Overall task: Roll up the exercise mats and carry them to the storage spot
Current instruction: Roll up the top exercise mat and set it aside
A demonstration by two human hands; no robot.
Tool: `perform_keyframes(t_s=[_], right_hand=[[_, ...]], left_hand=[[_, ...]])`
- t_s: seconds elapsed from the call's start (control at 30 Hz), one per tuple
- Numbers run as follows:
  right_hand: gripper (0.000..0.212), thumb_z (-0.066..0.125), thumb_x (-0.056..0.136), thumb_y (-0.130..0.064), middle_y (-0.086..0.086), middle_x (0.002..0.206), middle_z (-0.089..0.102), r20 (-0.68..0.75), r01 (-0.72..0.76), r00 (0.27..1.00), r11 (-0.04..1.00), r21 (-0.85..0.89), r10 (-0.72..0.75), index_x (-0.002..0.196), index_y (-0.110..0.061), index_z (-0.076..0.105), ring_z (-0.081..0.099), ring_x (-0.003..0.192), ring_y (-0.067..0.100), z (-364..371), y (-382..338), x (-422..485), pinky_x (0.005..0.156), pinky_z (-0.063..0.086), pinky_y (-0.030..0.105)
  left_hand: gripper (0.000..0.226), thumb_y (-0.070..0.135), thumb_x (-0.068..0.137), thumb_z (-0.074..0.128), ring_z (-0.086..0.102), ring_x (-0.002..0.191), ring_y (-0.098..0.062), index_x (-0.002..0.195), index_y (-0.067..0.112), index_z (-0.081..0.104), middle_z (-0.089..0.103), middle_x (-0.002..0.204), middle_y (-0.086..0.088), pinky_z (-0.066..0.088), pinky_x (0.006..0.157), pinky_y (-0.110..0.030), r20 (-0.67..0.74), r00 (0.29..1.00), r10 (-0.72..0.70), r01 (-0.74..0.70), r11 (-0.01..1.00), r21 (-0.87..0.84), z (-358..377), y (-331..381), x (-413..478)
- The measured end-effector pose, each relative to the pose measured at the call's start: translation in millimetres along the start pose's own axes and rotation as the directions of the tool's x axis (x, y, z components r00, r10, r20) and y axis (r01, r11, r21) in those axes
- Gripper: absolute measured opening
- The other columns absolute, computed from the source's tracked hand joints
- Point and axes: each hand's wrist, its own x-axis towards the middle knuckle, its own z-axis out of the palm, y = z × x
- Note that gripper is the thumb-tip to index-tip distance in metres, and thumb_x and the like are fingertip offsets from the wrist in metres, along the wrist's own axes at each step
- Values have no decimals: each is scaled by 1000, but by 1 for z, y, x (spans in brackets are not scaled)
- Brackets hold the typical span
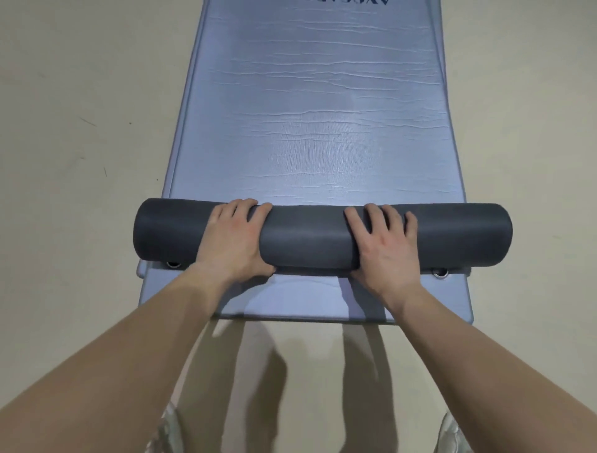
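A blue exercise mat (323, 106) lies flat on the floor and runs away from me. Its near part is wound into a dark grey roll (310, 239) lying across the mat. My left hand (234, 241) grips the roll left of its middle, fingers over the top and thumb at the near side. My right hand (382, 244) grips it right of the middle in the same way. A flat blue mat section (290, 297) shows on my side of the roll, with a metal eyelet (441, 274) near each end of the roll. Whether this is a second mat I cannot tell.
Pale beige floor (80, 129) surrounds the mat on both sides and in front of me. Dark lettering (345, 2) sits at the mat's far end. My light shorts (168, 430) show at the bottom edge.
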Motion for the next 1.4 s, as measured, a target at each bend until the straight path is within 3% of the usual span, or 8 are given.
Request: perform_keyframes(t_s=[0.3, 0.5, 0.63, 0.77, 0.97, 1.1, 1.23, 1.4], right_hand=[[93, 79, 68, -48, 3, 132, 51, 399, 122, 907, 991, 60, -136, 145, -32, 30, 51, 120, 32, -43, -5, -59, 106, 36, 51], [96, 88, 48, -58, -6, 112, 60, 564, 84, 803, 973, 213, -193, 132, -38, 46, 60, 104, 24, -65, 4, -32, 92, 49, 42], [120, 88, 60, -61, 9, 151, 45, 361, 107, 918, 978, 178, -166, 157, -28, 25, 41, 139, 34, -50, 0, -51, 118, 26, 51], [130, 92, 48, -66, 20, 145, 48, 69, 140, 987, 989, 51, -144, 154, -21, 32, 44, 134, 42, -26, -11, -75, 113, 28, 55], [134, 75, 41, -89, 13, 151, 38, 157, 74, 984, 995, 60, -82, 153, -35, 25, 35, 140, 37, -47, -4, -6, 116, 21, 58], [131, 88, 45, -73, 18, 157, 34, 18, 97, 995, 991, 92, -99, 154, -25, 34, 29, 144, 40, -30, -9, -33, 116, 20, 61], [152, 92, 32, -70, 16, 161, 30, 65, 69, 995, 997, 44, -71, 160, -25, 22, 25, 149, 38, -20, -8, -13, 119, 14, 62], [131, 82, 41, -71, 7, 145, 45, 112, 126, 986, 992, -19, -123, 153, -30, 27, 45, 130, 32, -21, 0, 32, 112, 28, 57]], left_hand=[[120, 80, 47, 70, 53, 121, -20, 151, 35, 31, 50, 141, 8, 46, 100, -37, 377, 926, -15, 44, 997, -67, -30, 20, -73], [109, 88, 70, 56, 35, 144, -23, 158, 32, 26, 38, 158, 4, 22, 121, -40, 133, 991, -13, 19, 999, -43, -20, 25, -115], [97, 83, 70, 66, 47, 131, -18, 154, 44, 35, 48, 150, 14, 35, 111, -37, 262, 965, 10, 69, 955, -290, -29, 3, -83], [93, 69, 63, 83, 51, 131, -20, 146, 50, 46, 54, 148, 15, 40, 107, -38, 388, 921, -35, 196, 902, -386, -53, -8, -46], [40, 44, 86, 72, 62, 105, -34, 120, 22, 74, 68, 118, -6, 45, 95, -47, -337, 916, -219, 130, 955, -268, -18, 20, -55], [27, 34, 95, 69, 62, 112, -29, 117, 22, 78, 72, 121, -3, 37, 103, -38, -267, 915, -303, 136, 854, -502, -21, 16, -30], [63, 52, 89, 70, 50, 131, -29, 140, 17, 61, 59, 141, -5, 28, 114, -37, -164, 971, -171, 81, 891, -448, -25, 2, -14], [140, 80, 44, 80, 31, 144, -39, 155, 16, 25, 34, 156, -12, 24, 116, -61, -9, 997, 76, -74, 991, 112, -3, -5, -21]])
